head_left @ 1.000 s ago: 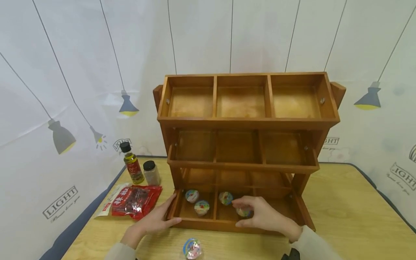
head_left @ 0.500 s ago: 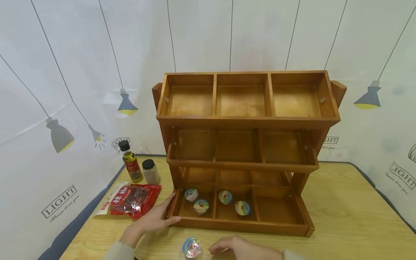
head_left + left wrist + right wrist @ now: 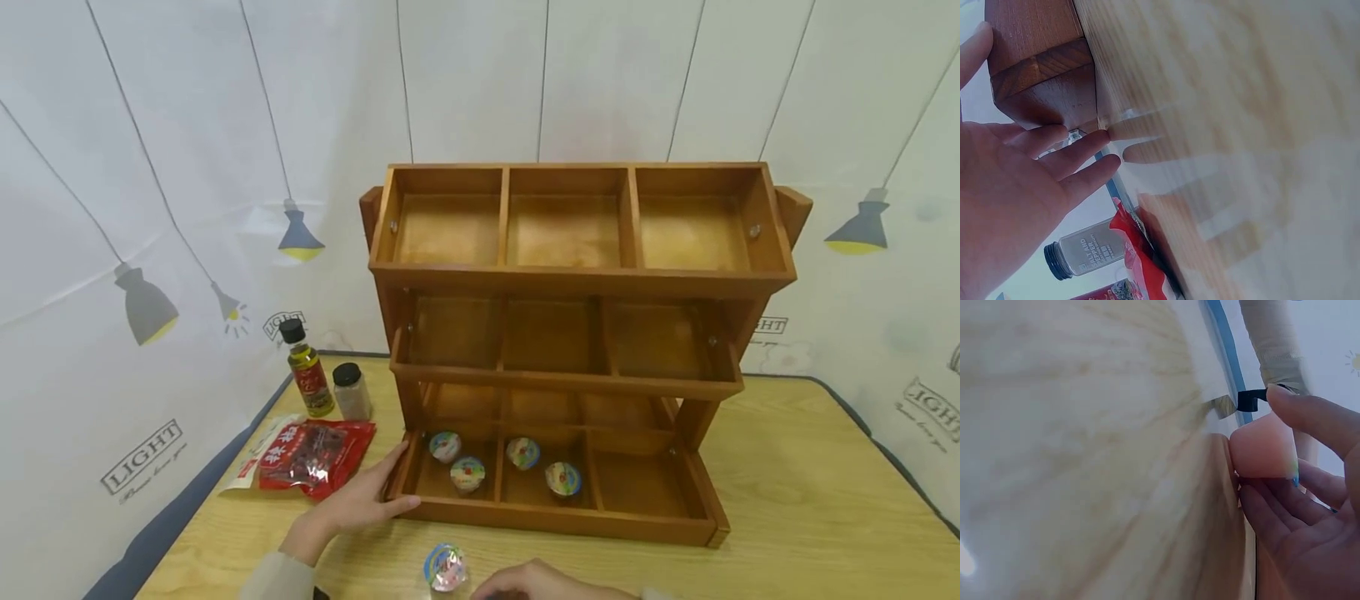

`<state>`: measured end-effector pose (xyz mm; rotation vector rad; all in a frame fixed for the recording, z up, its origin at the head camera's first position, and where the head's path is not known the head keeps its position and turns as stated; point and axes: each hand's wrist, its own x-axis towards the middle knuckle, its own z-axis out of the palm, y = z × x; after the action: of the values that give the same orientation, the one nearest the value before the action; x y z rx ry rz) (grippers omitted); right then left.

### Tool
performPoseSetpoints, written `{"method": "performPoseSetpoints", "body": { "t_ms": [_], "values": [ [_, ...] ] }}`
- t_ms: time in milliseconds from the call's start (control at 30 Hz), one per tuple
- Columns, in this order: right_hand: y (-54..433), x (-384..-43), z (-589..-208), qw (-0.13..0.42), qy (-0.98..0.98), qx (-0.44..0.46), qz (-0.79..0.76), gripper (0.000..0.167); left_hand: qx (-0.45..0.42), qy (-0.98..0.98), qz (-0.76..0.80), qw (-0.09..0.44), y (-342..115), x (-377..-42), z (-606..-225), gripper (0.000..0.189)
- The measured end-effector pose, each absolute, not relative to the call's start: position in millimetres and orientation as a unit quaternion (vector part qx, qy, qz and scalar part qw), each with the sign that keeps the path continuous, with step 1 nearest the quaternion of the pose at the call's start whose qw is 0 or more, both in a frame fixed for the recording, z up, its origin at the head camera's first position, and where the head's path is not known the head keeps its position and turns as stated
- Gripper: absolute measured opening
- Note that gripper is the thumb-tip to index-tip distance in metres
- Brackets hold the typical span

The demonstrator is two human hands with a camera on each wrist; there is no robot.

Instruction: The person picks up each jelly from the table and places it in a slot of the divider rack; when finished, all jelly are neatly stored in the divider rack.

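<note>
My left hand (image 3: 358, 498) rests against the left end of a three-tier wooden rack (image 3: 570, 522), its thumb at the front edge. In the left wrist view its fingers (image 3: 1088, 153) lie fairly straight beside the rack's end. My right hand (image 3: 536, 581), partly cut off by the head view's lower edge, is just right of a small jelly cup (image 3: 446, 567) on the table. The right wrist view has a pink cup (image 3: 1263, 450) between the spread thumb and fingers; a firm grip is not visible. Two jelly cups sit in the bottom-left compartment (image 3: 429, 487), two in the bottom-middle one.
Left of the rack stand an oil bottle (image 3: 309, 379) and a black-lidded pepper jar (image 3: 351, 393). A red food packet (image 3: 318, 457) lies before them, partly over a pale packet (image 3: 243, 475). A printed cloth (image 3: 187, 108) hangs behind the table.
My right hand has left the bottom-middle compartment, where a cup now lies uncovered, and come down toward the cup on the table. My left hand has stayed at the rack's end.
</note>
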<state>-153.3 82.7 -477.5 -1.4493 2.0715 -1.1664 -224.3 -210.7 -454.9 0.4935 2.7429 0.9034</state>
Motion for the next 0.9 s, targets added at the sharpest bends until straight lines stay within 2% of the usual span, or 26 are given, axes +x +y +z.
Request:
{"method": "performPoseSetpoints", "body": {
  "t_ms": [233,600,767,833,900],
  "values": [
    [83,-154,-479,0.234,0.699,-0.483,-0.473,0.030,0.170,0.932,0.304,0.103,-210,-227,-454,0.086],
    [84,-150,-480,0.262,0.696,-0.440,-0.503,0.032,0.168,0.932,0.303,0.109,-210,-226,-454,0.086],
    [93,-151,-475,0.293,0.676,-0.400,-0.546,0.037,0.166,0.931,0.304,0.111,-210,-225,-454,0.086],
    [99,-153,-471,0.291,0.673,-0.387,-0.558,0.042,0.163,0.932,0.305,0.112,-209,-225,-454,0.086],
    [108,-156,-466,0.261,0.686,-0.396,-0.553,0.046,0.162,0.932,0.306,0.111,-209,-225,-454,0.085]
  ]
}}
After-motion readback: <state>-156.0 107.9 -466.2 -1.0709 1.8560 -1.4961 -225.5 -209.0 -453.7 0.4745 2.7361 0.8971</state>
